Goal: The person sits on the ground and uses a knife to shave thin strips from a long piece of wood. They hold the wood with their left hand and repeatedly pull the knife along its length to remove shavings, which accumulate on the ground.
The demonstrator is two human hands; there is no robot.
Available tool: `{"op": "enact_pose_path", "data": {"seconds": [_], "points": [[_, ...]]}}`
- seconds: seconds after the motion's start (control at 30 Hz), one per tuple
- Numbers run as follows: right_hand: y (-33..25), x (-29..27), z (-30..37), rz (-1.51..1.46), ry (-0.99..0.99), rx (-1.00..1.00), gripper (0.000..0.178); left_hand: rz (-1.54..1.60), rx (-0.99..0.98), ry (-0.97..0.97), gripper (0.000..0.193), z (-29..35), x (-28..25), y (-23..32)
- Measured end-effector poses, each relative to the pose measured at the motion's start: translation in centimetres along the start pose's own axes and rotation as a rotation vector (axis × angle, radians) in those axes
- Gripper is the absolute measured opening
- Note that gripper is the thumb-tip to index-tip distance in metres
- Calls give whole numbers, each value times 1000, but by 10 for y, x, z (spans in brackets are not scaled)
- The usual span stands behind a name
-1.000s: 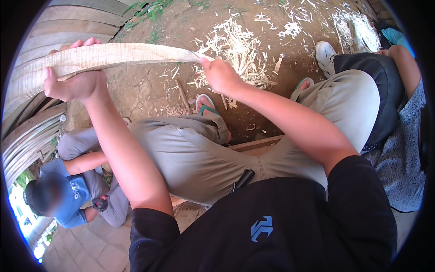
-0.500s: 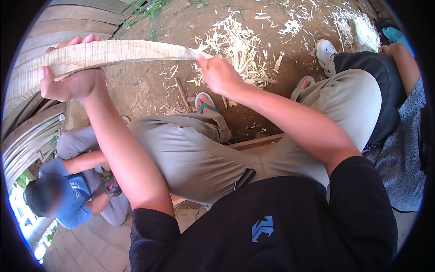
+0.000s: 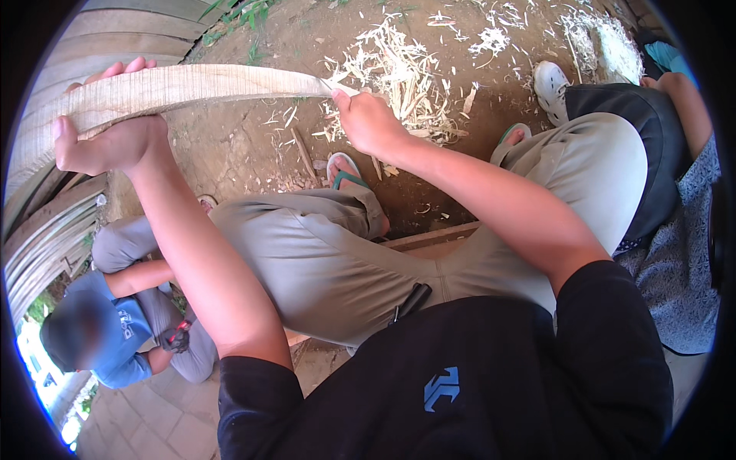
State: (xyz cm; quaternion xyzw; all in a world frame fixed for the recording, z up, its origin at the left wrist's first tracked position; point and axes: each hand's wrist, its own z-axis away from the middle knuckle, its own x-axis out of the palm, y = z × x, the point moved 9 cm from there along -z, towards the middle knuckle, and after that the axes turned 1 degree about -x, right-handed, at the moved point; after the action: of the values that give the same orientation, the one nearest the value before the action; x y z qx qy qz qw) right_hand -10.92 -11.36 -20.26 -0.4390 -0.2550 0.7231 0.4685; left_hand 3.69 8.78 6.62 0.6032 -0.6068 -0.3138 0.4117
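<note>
A long, pale, curved wooden plank (image 3: 207, 83) is held up across the upper left of the view, with fine grain along its face. My left hand (image 3: 107, 144) is under its broad part, the thumb in front and the fingers curled over the far edge. Closed around the narrow, tapered right end is my right hand (image 3: 370, 123), its thumb lying along the tip. The inside of that grip is hidden. The plank's left end runs out toward the dark rim.
Wood shavings (image 3: 410, 84) lie on the dirt ground beyond my right hand. Stacked boards (image 3: 54, 230) line the left side. A co-worker in a blue shirt (image 3: 126, 326) crouches at lower left, holding something red. Another person's patterned garment (image 3: 675, 261) is close at right.
The plank and my left hand have shifted slightly to the left. My right hand keeps its grip on the narrow end. The co-worker's gloved hand has moved a little lower and left.
</note>
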Motion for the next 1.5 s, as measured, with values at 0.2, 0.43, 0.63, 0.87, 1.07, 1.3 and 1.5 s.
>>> {"op": "enact_pose_path", "data": {"seconds": [0.2, 0.43, 0.63, 0.87, 1.07, 1.3, 1.5], "points": [[52, 5, -26, -20, 11, 32, 63, 3, -10, 37, 69, 3, 6, 2], [54, 14, -25, 74, -1, -28, 57, 4, -30, 21, 67, 8, 8, 11], [25, 4, -13, -42, -53, 53, 57, 158, -86, -172, 66, -11, -4, -3], [37, 4, -31, -68, 28, 40, 67, 483, -242, -455, 77, -14, 8, -9], [44, -2, -29, -106, 10, 61, 69, 544, -208, -594, 83, -8, 21, -4], [34, 5, -33, 40, 86, -118, 68, 559, -178, -653, 88, -12, 21, -2], [12, 7, -17, 37, 10, -27, 52, 448, -144, -551, 86, -16, 8, -6]]}}
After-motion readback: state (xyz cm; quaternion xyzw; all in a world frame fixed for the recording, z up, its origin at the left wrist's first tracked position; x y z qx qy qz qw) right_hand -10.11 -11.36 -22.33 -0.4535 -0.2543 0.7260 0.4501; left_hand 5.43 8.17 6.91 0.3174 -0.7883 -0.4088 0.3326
